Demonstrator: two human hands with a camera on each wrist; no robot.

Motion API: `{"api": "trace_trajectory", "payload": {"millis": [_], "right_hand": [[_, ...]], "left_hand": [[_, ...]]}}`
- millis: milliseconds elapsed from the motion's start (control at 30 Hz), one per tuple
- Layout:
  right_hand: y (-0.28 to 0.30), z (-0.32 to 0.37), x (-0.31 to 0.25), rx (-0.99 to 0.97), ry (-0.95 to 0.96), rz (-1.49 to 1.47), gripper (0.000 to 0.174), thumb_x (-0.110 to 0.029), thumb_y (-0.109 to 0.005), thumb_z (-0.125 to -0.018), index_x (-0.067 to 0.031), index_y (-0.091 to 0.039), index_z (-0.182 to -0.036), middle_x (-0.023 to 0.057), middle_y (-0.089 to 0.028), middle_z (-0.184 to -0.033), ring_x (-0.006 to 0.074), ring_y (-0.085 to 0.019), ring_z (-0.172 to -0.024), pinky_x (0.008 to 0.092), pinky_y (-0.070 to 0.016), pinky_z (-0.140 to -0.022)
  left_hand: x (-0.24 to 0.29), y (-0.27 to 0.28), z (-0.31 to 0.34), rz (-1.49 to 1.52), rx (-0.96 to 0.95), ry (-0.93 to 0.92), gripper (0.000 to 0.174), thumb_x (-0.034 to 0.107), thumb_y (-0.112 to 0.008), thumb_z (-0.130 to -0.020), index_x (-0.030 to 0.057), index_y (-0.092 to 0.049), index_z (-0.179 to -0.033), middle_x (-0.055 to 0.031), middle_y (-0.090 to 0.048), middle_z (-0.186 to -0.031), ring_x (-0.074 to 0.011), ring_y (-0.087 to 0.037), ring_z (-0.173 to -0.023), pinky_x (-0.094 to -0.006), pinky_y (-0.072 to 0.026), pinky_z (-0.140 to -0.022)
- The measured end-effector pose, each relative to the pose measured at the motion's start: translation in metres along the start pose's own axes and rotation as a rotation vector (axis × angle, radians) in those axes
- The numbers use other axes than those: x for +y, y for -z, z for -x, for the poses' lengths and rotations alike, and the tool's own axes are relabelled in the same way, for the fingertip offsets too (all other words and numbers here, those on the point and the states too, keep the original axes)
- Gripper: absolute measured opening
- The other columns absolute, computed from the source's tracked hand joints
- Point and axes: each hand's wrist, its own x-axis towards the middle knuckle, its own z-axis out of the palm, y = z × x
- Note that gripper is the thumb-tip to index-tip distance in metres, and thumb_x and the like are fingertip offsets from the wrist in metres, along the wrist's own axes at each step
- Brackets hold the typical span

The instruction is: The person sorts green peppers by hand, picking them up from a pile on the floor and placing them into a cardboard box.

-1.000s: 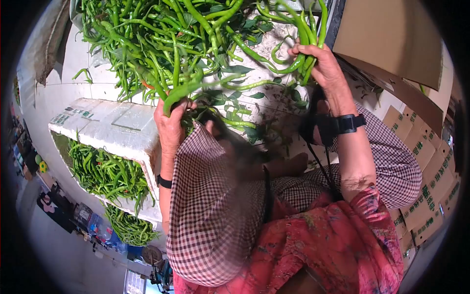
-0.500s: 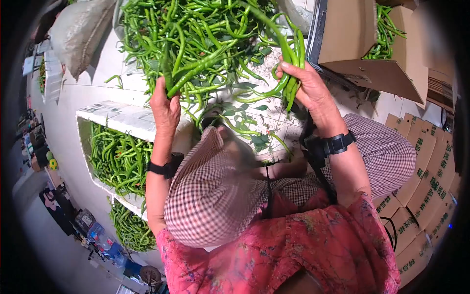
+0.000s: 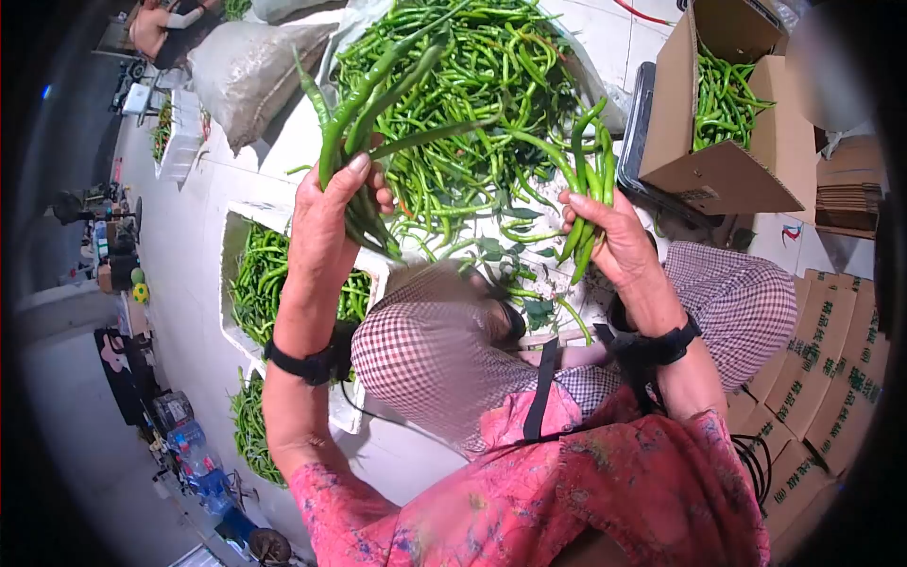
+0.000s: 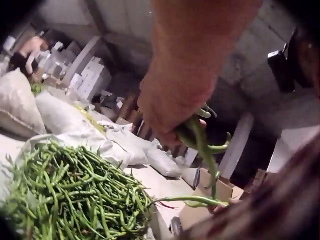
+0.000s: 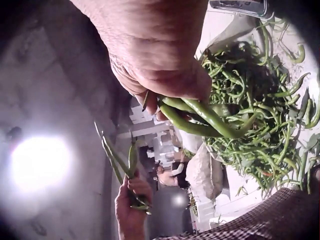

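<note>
In the head view my left hand (image 3: 326, 213) grips a bunch of long green chili peppers (image 3: 364, 99), thumb laid along them, tips fanning upward. My right hand (image 3: 614, 236) holds a smaller bunch of green chili peppers (image 3: 588, 180) between thumb and fingers. Both hands are raised in front of a large heap of green chili peppers (image 3: 463, 104) on an opened white sack. The right wrist view shows peppers (image 5: 210, 120) jutting from under the right hand, while the left hand (image 5: 131, 197) appears farther off with its bunch.
A cardboard box (image 3: 737, 180) with peppers stands at the right back. White foam boxes (image 3: 236, 213) of peppers are at the left. A full sack (image 3: 246, 76) leans behind them, with another person (image 3: 165, 28) beyond. Flattened cartons (image 3: 822, 378) lie right; leaves and loose peppers (image 3: 520, 283) litter the floor.
The head view has tilted up and shows more of the room. My left hand has risen, and more peppers show in its grip. The right hand keeps hold of its bunch.
</note>
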Motion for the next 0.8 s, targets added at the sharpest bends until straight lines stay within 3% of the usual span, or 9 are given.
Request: {"api": "trace_trajectory", "payload": {"millis": [133, 233, 300, 333, 433, 567, 633, 733, 800], "right_hand": [[-0.034, 0.017, -0.010, -0.119, 0.017, -0.035, 0.043, -0.004, -0.064, -0.085, 0.0008, -0.045, -0.123, 0.0108, -0.060, -0.104, 0.0134, -0.060, -0.081, 0.0267, -0.0532, -0.072], [-0.054, 0.035, -0.016, -0.192, -0.002, 0.011, 0.052, -0.006, -0.068, -0.083, 0.0005, -0.042, -0.127, 0.0120, -0.059, -0.111, 0.0174, -0.061, -0.094, 0.0280, -0.0533, -0.079], [-0.052, 0.047, -0.020, -0.385, -0.124, -0.112, 0.059, -0.008, -0.072, -0.080, -0.0004, -0.040, -0.130, 0.0113, -0.058, -0.116, 0.0177, -0.061, -0.098, 0.0282, -0.0519, -0.084], [-0.059, 0.052, -0.023, -0.394, -0.053, -0.054, 0.053, -0.009, -0.073, -0.080, -0.0009, -0.046, -0.124, 0.0059, -0.060, -0.106, 0.0143, -0.060, -0.089, 0.0259, -0.0519, -0.075], [-0.046, 0.049, -0.008, -0.167, 0.043, -0.011, 0.046, -0.008, -0.075, -0.077, -0.0011, -0.054, -0.118, 0.0042, -0.062, -0.105, 0.0138, -0.061, -0.090, 0.0275, -0.0504, -0.081], [0.008, 0.035, -0.002, -0.100, -0.062, -0.038, 0.036, -0.004, -0.071, -0.078, 0.0019, -0.061, -0.111, 0.0101, -0.066, -0.105, 0.0169, -0.063, -0.095, 0.0306, -0.0516, -0.086], [0.018, 0.034, -0.003, -0.092, -0.112, -0.089, 0.035, -0.004, -0.069, -0.079, 0.0048, -0.059, -0.111, 0.0142, -0.066, -0.104, 0.0217, -0.065, -0.095, 0.0338, -0.0535, -0.087], [0.026, 0.029, 0.004, -0.244, -0.251, -0.330, 0.036, -0.008, -0.066, -0.082, 0.0080, -0.056, -0.113, 0.0186, -0.065, -0.104, 0.0285, -0.065, -0.097, 0.0396, -0.0540, -0.089], [0.030, 0.024, 0.010, -0.231, -0.269, -0.345, 0.037, -0.009, -0.066, -0.083, 0.0081, -0.056, -0.114, 0.0189, -0.065, -0.105, 0.0286, -0.065, -0.098, 0.0400, -0.0541, -0.088]], "left_hand": [[0.030, -0.032, 0.023, -0.088, -0.020, 0.087, 0.034, 0.015, -0.056, -0.091, -0.0034, -0.050, -0.119, -0.0060, -0.056, -0.082, -0.0124, -0.059, -0.069, -0.0254, -0.0502, -0.061], [0.021, -0.074, 0.047, -0.368, -0.046, 0.154, 0.046, 0.009, -0.058, -0.087, -0.0062, -0.044, -0.128, -0.0098, -0.058, -0.093, -0.0172, -0.061, -0.078, -0.0295, -0.0525, -0.071], [-0.047, -0.093, 0.055, -0.891, -0.125, -0.470, 0.056, -0.002, -0.056, -0.081, -0.0073, -0.037, -0.134, -0.0192, -0.058, -0.108, -0.0302, -0.062, -0.092, -0.0365, -0.0519, -0.080], [-0.056, -0.107, 0.062, -0.924, -0.093, -0.484, 0.062, -0.006, -0.055, -0.079, -0.0074, -0.032, -0.137, -0.0229, -0.055, -0.114, -0.0357, -0.059, -0.098, -0.0392, -0.0500, -0.084], [-0.084, -0.133, 0.075, -0.930, -0.068, -0.448, 0.077, -0.009, -0.056, -0.074, -0.0060, -0.020, -0.142, -0.0284, -0.049, -0.120, -0.0445, -0.054, -0.106, -0.0438, -0.0466, -0.089], [-0.105, -0.151, 0.097, -0.750, -0.209, -0.324, 0.089, 0.001, -0.068, -0.071, -0.0029, -0.018, -0.145, -0.0267, -0.042, -0.130, -0.0395, -0.046, -0.120, -0.0421, -0.0395, -0.100], [-0.112, -0.146, 0.101, -0.769, -0.202, -0.317, 0.080, 0.004, -0.068, -0.075, -0.0040, -0.026, -0.143, -0.0220, -0.047, -0.130, -0.0332, -0.050, -0.120, -0.0377, -0.0397, -0.101], [-0.111, -0.128, 0.103, -0.198, -0.094, 0.094, 0.040, 0.007, -0.057, -0.088, -0.0014, -0.051, -0.127, -0.0138, -0.063, -0.110, -0.0216, -0.059, -0.107, -0.0323, -0.0435, -0.096], [-0.115, -0.114, 0.099, -0.001, 0.011, 0.110, 0.034, 0.011, -0.055, -0.091, -0.0021, -0.053, -0.123, -0.0114, -0.065, -0.104, -0.0182, -0.062, -0.097, -0.0283, -0.0471, -0.089]]}}
